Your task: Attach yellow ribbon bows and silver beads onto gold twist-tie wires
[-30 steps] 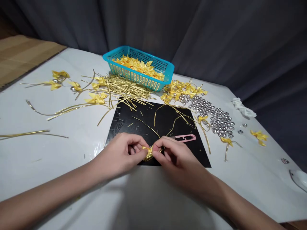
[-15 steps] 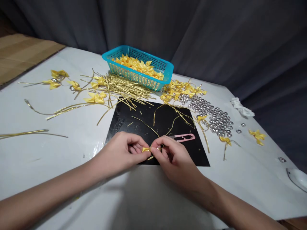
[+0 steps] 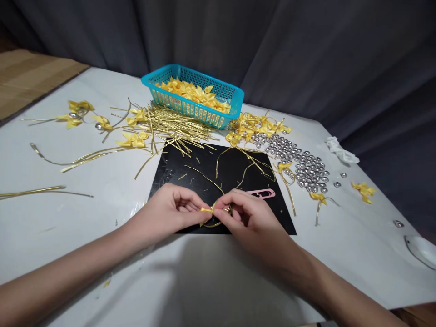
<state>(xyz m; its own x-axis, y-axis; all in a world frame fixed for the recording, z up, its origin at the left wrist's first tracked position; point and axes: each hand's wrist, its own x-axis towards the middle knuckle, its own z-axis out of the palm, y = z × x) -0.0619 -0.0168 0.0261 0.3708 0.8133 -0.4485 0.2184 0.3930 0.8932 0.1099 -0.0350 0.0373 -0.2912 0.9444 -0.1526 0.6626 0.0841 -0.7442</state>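
Over the front of a black mat (image 3: 190,181), my left hand (image 3: 173,206) pinches a small yellow ribbon bow (image 3: 206,210) between thumb and forefinger. My right hand (image 3: 247,213) pinches gold cord (image 3: 214,223) right beside the bow, fingertips nearly touching the left ones. The cord curves in a loop under the fingers. A bit of shiny metal shows by the right fingers, mostly hidden. Just behind the right hand lie pink thread snips (image 3: 267,194), their blades covered by the hand.
A blue basket (image 3: 235,97) of yellow ribbon bows stands at the back. Gold cords (image 3: 177,122) are heaped before it. To the right lie silver beads (image 3: 309,170), finished-looking bows with cords (image 3: 255,125) and a crumpled white cloth (image 3: 342,152). More bows (image 3: 132,139) lie left.
My left fingers have closed nearer the bow's end, and the bow has turned slightly. My right hand now covers more of the snips. The whole view has shifted slightly.
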